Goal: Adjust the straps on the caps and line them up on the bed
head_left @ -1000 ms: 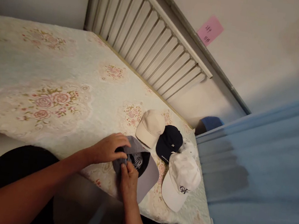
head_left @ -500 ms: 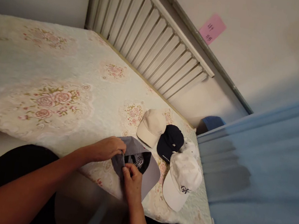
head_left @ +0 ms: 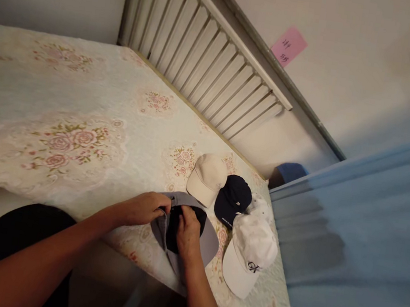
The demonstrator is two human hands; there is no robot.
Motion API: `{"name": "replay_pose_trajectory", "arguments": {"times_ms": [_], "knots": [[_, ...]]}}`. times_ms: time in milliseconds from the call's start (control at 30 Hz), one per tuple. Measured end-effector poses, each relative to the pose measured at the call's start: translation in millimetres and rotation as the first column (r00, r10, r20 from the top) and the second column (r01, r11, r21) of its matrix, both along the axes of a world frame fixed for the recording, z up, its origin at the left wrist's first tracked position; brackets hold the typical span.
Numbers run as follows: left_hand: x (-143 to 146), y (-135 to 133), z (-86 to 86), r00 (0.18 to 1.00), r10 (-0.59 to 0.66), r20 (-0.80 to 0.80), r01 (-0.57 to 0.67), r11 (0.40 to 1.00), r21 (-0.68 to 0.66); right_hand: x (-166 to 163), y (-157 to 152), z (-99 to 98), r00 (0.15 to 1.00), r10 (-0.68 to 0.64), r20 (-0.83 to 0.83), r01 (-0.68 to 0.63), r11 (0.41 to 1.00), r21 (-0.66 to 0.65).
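A grey baseball cap (head_left: 210,244) lies tipped over on the near edge of the bed, its dark inside facing me. My left hand (head_left: 148,208) pinches the cap's rim on its left side. Inside the cap is my right hand (head_left: 189,232), fingers stretched along the inner crown, with the tips partly hidden. Just beyond sits a beige cap (head_left: 207,178). To its right are a navy cap (head_left: 234,197) and a white cap with black lettering (head_left: 250,252). Another whitish cap (head_left: 260,207) is partly covered behind them.
The floral bed cover (head_left: 127,113) stretches away to the left. A metal bed rail (head_left: 211,48) runs along the far side by the wall, below a pink note (head_left: 289,46). A blue curtain (head_left: 368,235) hangs at the right, near a blue object (head_left: 291,172).
My right hand has let go of the cap's rim and moved up into its hollow, covering the inner lettering. My left hand stays on the rim, and the cap now gapes wider.
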State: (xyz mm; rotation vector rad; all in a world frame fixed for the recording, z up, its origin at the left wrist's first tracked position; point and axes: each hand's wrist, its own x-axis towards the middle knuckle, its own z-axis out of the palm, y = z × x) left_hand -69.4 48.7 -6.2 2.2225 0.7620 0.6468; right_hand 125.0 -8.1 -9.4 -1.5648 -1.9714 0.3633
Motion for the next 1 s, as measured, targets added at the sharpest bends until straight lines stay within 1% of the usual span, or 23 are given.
{"name": "replay_pose_trajectory", "arguments": {"times_ms": [67, 167, 267, 367, 467, 600, 700, 767, 833, 900, 1000], "knots": [[2.2, 0.8, -4.1, 1.000, -0.004, 0.023, 0.004, 1.000, 0.007, -1.5, 6.3, 2.0, 0.999, -0.033, -0.040, 0.034, 0.999, 0.012], [6.4, 1.8, -14.0, 0.997, -0.008, 0.075, 0.007, 1.000, 0.025, -3.2, 12.1, 0.0, 0.996, -0.025, -0.084, 0.025, 1.000, -0.002], [9.9, 3.1, -24.1, 0.992, 0.019, 0.126, -0.022, 1.000, 0.021, -3.5, 15.5, -6.6, 0.993, -0.017, -0.119, 0.016, 1.000, -0.010], [12.1, 3.8, -29.0, 0.987, 0.053, 0.154, -0.056, 0.998, 0.009, -1.5, 18.8, -15.8, 0.994, -0.035, -0.105, 0.034, 0.999, -0.005], [13.6, 2.3, -26.6, 0.984, 0.114, 0.140, -0.122, 0.991, 0.050, 1.1, 21.4, -24.1, 0.996, -0.051, -0.079, 0.051, 0.999, 0.000], [14.6, -1.0, -18.0, 0.970, 0.219, 0.107, -0.236, 0.956, 0.177, 1.6, 21.8, -29.9, 0.995, -0.077, -0.072, 0.077, 0.997, 0.002], [15.6, -0.9, -15.4, 0.969, 0.226, 0.099, -0.245, 0.931, 0.270, 0.1, 20.4, -30.4, 0.995, -0.081, -0.052, 0.081, 0.997, -0.015], [17.5, 0.4, -17.7, 0.975, 0.201, 0.093, -0.220, 0.930, 0.293, -0.8, 19.5, -30.1, 0.997, -0.070, -0.036, 0.069, 0.997, -0.023], [20.3, 1.7, -21.6, 0.980, 0.183, 0.084, -0.199, 0.943, 0.265, -1.1, 19.1, -29.7, 0.998, -0.060, -0.029, 0.059, 0.998, -0.026], [22.9, 1.8, -24.7, 0.979, 0.186, 0.078, -0.198, 0.959, 0.204, -0.5, 19.7, -29.4, 0.997, -0.061, -0.041, 0.060, 0.998, -0.026], [24.8, -0.2, -24.2, 0.975, 0.203, 0.091, -0.214, 0.968, 0.135, 2.5, 22.4, -29.0, 0.992, -0.088, -0.089, 0.086, 0.996, -0.031]]}}
